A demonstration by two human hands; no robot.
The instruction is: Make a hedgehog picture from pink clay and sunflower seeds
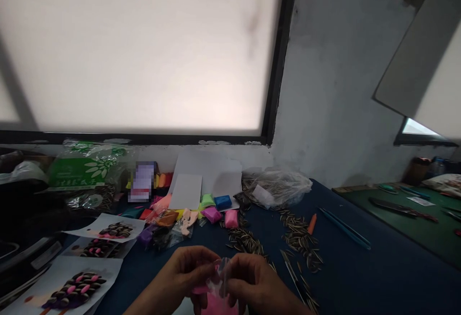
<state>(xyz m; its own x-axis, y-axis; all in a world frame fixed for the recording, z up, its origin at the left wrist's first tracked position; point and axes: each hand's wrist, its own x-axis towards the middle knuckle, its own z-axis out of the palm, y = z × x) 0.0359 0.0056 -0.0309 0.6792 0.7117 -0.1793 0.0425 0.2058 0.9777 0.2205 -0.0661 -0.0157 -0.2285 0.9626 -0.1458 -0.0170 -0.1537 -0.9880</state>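
Observation:
Low in the middle of the view, a small clear plastic bag point(219, 301) with bright pink clay in it is held between my two hands. My left hand point(185, 274) pinches its left side, fingers curled. On the right, my right hand point(254, 279) grips the bag's clear upper edge between thumb and fingers. Part of the pink clay is hidden behind the fingers. Just beyond my hands lie striped sunflower seeds point(248, 242) and small wrapped clay packs, among them a pink pack point(231, 218) and a blue pack point(222, 202).
Printed pictures of seed-and-clay models point(108, 291) lie at the left. Blue tweezers point(345, 228), an orange stick point(311, 224) and another seed pile point(298, 233) are at the right. A green seed bag point(79, 171) stands at the back, near a clear bag point(281, 187).

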